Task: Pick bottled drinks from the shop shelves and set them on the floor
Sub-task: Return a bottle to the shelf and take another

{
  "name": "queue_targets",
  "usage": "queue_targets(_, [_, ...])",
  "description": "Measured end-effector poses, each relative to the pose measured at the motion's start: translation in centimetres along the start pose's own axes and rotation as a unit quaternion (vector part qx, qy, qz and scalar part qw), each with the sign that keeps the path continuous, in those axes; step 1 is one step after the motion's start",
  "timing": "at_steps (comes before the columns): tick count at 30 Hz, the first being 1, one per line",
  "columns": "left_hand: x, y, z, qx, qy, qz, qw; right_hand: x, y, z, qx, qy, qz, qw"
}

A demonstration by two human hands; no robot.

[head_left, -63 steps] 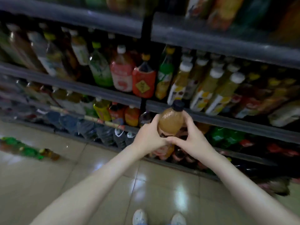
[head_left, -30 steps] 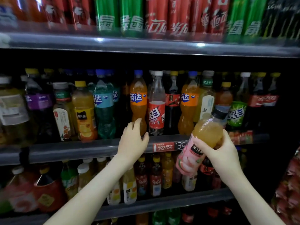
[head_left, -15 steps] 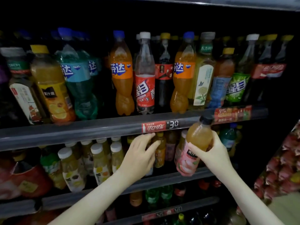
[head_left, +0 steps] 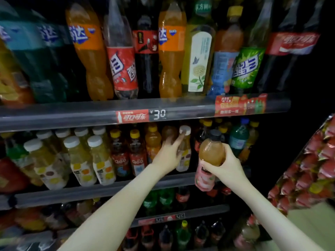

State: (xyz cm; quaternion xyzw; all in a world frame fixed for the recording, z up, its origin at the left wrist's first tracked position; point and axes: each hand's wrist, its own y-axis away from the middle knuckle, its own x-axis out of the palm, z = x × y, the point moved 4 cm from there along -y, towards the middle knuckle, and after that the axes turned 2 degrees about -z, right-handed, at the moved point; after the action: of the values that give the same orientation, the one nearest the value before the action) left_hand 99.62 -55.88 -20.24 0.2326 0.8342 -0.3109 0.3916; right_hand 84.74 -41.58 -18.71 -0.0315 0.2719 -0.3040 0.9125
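Observation:
My right hand (head_left: 223, 166) grips a peach juice bottle (head_left: 210, 151) with a black cap and pink label, held upright in front of the second shelf. My left hand (head_left: 169, 153) reaches into that shelf, fingers spread against a white-capped juice bottle (head_left: 184, 149); it does not plainly grip it. Beside it stand an orange drink bottle (head_left: 153, 140) and red-labelled tea bottles (head_left: 136, 151).
The upper shelf rail (head_left: 72, 115) carries a price tag and tall soda bottles such as an orange soda (head_left: 172, 57). White-capped juice bottles (head_left: 81, 160) fill the left of the second shelf. Red snack packs (head_left: 311, 169) hang at the right. Lower shelves hold more bottles.
The view has closed in on the shelves. My left hand has moved right and into the second shelf to the white-capped bottle. My right hand still holds the peach bottle, now more upright.

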Motion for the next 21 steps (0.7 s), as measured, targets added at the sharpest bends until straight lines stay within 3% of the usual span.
queue_targets(5, [2.2,-3.9,-0.9,-0.082,0.091,0.011,0.992,-1.0,-1.7,-1.6,-0.001,0.007,0.012,1.0])
queue_targets(8, [3.0,-4.4,-1.0,-0.125,0.11,-0.037,0.985,-0.8,-2.4,-2.2,-0.002,-0.003,0.011,1.0])
queue_targets(12, [2.2,-3.2,-2.0,-0.084,0.083,-0.136,0.984,0.0,-2.9,-3.2,-0.002,-0.026,0.011,1.0])
queue_targets(21, [-1.6,2.9,1.9,-0.167,0.098,-0.161,0.968,2.7,-3.7,-3.4,-0.006,-0.062,-0.014,0.998])
